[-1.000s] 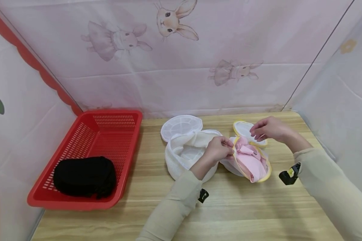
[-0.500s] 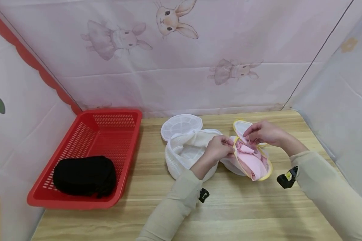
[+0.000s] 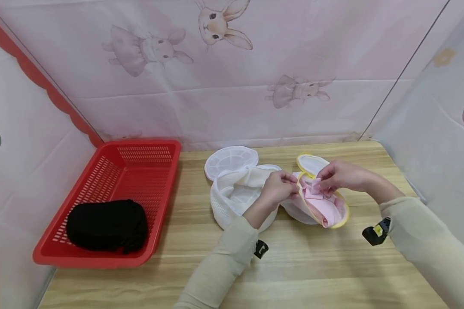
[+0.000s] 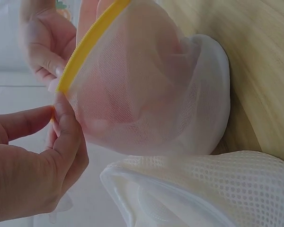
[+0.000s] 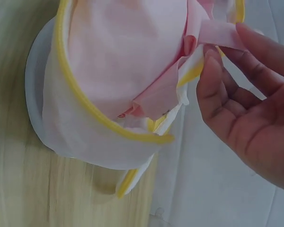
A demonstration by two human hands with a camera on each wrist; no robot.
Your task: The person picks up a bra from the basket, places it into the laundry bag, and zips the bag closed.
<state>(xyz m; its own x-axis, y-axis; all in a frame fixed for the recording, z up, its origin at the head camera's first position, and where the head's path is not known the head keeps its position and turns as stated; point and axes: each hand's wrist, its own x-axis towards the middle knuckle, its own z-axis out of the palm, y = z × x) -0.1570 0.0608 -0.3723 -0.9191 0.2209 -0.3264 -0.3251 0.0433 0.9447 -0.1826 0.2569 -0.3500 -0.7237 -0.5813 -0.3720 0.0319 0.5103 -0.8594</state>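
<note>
1. A red basket point(image 3: 145, 184) stands on the wooden table point(image 3: 294, 270), a black bundle point(image 3: 107, 225) lying in its near part.
2. Next comes a white mesh bag point(image 3: 221, 206), its round lid point(image 3: 232, 161) folded back.
3. The left hand point(image 3: 276, 188) pinches the yellow edge of a second mesh bag point(image 3: 298, 213).
4. Inside that bag, on the table beside the white one, sits pink cloth point(image 3: 326, 210).
5. The right hand point(image 3: 345, 176) pinches a strip of this cloth.

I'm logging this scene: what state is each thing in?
Yellow-trimmed mesh bag: open
Pink cloth: bunched, mostly in that bag
Left hand: pinching that bag's rim
Right hand: pinching the cloth
White mesh bag: open, lid folded back
Red basket: upright
Black bundle: lying in the basket
</note>
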